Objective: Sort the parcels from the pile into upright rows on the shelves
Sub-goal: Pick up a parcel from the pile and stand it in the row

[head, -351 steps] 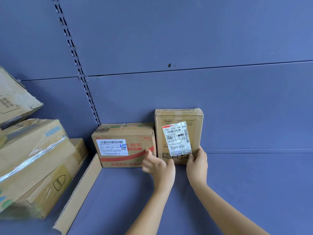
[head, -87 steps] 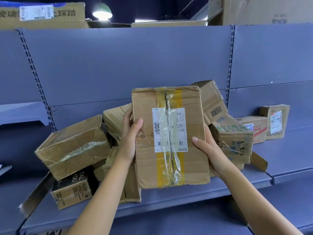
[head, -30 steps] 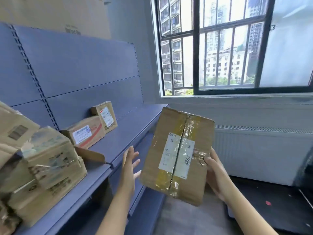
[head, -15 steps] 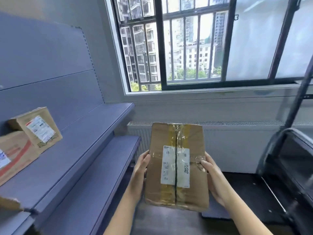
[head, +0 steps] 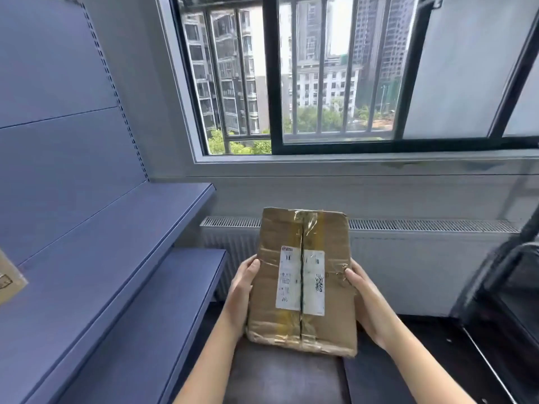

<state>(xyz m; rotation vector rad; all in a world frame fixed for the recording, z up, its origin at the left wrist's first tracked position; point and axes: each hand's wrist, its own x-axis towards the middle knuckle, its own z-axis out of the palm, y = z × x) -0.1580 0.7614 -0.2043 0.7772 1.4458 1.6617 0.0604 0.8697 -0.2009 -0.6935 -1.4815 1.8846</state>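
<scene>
Along the left wall run blue shelves (head: 131, 258), a carton corner (head: 8, 282) at the edge. Beside them, the left hand (head: 240, 293) grips one side of the taped parcel (head: 303, 287) and the right hand (head: 366, 300) clasps the other, thumbs on its front, holding it upright in the air before the radiator (head: 423, 258).

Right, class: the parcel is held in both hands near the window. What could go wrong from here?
1. The parcel hangs over the floor, clear of the shelf, gripped only at its sides by the left hand and right hand; a slip would probably drop it.
2. Its centre seam looks split under wrinkled tape, so squeezing may open it.
</scene>
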